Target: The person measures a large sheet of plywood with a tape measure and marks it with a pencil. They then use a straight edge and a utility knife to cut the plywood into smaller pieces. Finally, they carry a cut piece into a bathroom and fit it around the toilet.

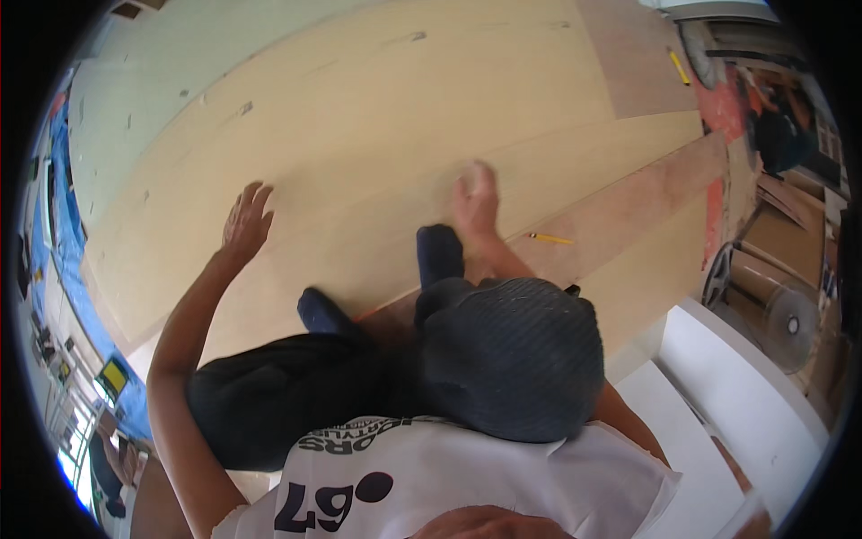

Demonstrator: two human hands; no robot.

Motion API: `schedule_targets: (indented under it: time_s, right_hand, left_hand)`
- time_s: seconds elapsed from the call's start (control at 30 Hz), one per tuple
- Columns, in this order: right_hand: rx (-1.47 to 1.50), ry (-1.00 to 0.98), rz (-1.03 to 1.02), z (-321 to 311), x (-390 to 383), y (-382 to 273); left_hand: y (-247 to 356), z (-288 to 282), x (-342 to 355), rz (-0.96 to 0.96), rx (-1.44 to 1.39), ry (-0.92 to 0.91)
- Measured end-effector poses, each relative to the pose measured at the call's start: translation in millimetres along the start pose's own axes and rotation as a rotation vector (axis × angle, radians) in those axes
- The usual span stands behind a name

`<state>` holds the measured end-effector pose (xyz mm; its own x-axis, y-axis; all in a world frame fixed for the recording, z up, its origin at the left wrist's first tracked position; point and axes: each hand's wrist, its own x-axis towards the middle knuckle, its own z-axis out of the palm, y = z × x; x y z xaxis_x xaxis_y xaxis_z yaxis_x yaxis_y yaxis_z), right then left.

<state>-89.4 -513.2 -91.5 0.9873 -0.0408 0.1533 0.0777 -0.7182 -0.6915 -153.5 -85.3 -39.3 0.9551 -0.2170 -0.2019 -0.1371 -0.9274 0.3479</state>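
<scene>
My left hand is at the large pale wooden panel, fingers apart and nothing held; whether it touches the surface is unclear. My right hand, slightly blurred, lies on or just over the panel beside my navy-socked foot, thumb apart and nothing visibly held. A narrower reddish wooden strip runs diagonally to the right of it. A yellow pencil-like item lies on that strip, nearest my right hand. A second yellow tool lies at the upper right. My dark-trousered legs are bent below my hands.
A white panelled box structure is behind me at lower right. At right are a round spool-like object, cardboard and another person. Blue sheeting borders the left, with another person at lower left.
</scene>
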Motion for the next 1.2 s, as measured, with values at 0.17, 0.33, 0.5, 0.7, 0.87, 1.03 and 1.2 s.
schedule_targets:
  time_s: [0.17, 0.33, 0.5, 0.7, 0.87, 1.03, 1.2]
  right_hand:
    - [-0.101, 0.082, 0.090, 2, 20, 29]
    - [0.413, -0.090, 0.498, 10, 14, 24]
    - [0.686, 0.000, 0.911, 30, 51, -17]
    - [1.014, 0.103, 1.080, 8, 61, -13]
    - [0.863, 0.134, 1.033, 28, 74, -19]
    - [0.365, 0.007, 0.710, 28, 51, -40]
    - [-0.360, -0.437, 0.010, 0, 21, -30]
  left_hand:
    - [4, 1, -7, -0.114, 0.016, -0.134]
    - [-3, 3, 3, 0.041, -0.027, -0.110]
    - [1, 14, -12, -0.109, -0.031, -0.141]
    - [23, 4, 13, -0.090, -0.008, -0.194]
    - [12, 1, 12, -0.091, 0.014, -0.198]
    - [10, 0, 10, -0.078, 0.013, -0.193]
    - [26, -1, 10, -0.113, 0.045, -0.262]
